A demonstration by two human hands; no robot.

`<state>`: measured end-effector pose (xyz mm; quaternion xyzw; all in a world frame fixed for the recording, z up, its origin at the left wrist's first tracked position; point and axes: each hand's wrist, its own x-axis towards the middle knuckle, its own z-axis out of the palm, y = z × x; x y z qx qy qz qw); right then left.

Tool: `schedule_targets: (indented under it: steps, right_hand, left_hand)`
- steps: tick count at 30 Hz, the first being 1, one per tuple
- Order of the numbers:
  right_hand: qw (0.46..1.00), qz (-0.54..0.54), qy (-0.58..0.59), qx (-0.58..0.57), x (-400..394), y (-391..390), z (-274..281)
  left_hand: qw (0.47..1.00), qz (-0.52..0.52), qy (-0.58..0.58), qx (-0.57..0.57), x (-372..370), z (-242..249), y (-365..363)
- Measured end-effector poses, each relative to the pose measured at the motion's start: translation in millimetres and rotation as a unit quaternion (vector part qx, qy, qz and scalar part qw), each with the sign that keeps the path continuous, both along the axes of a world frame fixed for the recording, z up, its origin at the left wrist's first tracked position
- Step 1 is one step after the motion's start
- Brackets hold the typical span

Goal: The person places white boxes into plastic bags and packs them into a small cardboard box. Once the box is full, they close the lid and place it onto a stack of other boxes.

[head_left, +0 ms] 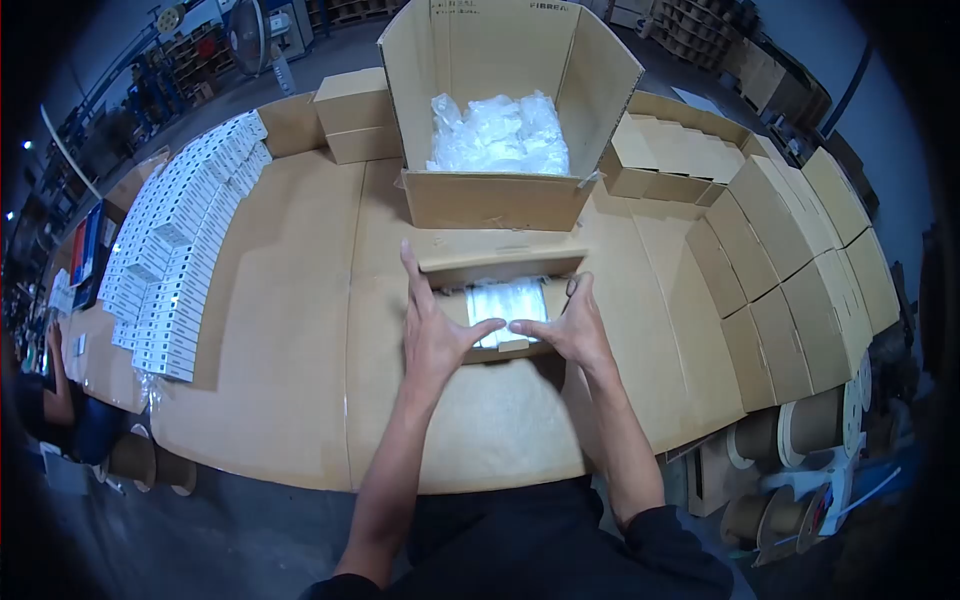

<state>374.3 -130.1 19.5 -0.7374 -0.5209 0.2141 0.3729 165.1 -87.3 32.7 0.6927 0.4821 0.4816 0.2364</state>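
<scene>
A small open cardboard box (560,264) sits in front of me with its lid flap raised at the back. Inside lie items in clear plastic wrap (505,300), too shiny to make out. My left hand (432,335) grips the box's left side, forefinger pointing up along it and thumb reaching over the front. At the right side, my right hand (578,330) has its fingers bent around the box edge. Its thumb points inward, nearly meeting the left thumb above a small front tab (513,345).
A large open carton (500,200) holding clear plastic bags (505,135) stands behind the box. Rows of small white boxes (180,240) fill the left side. Closed brown boxes (765,250) are stacked right. Cardboard (280,340) covers the table. Another person's arm (60,375) shows far left.
</scene>
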Motion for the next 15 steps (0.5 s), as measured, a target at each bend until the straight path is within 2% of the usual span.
schedule_targets:
  steps: [3,4,6,7,11,13,15]
  right_hand:
    - [0.987,0.000,-0.009,0.159,-3.6,-2.1,-10.1]
    - [0.992,0.009,0.026,0.125,-4.0,-4.9,-8.9]
    - [0.987,0.043,-0.091,0.128,5.4,-3.6,-25.1]
    - [0.984,0.023,-0.098,0.150,3.8,-6.6,-32.5]
    - [0.957,-0.077,-0.114,0.254,-13.2,-19.0,-42.4]
    - [0.951,-0.108,0.048,0.284,-28.2,-33.8,-53.8]
    - [0.919,-0.135,0.209,0.305,-46.0,-46.5,-65.7]
  left_hand:
    - [0.996,-0.034,-0.047,-0.062,-5.9,-10.3,-6.6]
    - [0.992,-0.054,-0.106,-0.041,-7.9,-17.7,-9.2]
    - [0.991,-0.078,-0.105,0.028,-14.8,-34.7,-8.6]
    - [0.989,-0.089,-0.103,0.062,-19.0,-40.0,-9.6]
    - [0.986,-0.117,-0.115,0.037,-26.9,-50.4,-14.8]
    - [0.986,-0.121,-0.111,0.039,-28.4,-52.1,-13.5]
    - [0.986,-0.123,-0.098,0.047,-30.1,-52.0,-12.5]
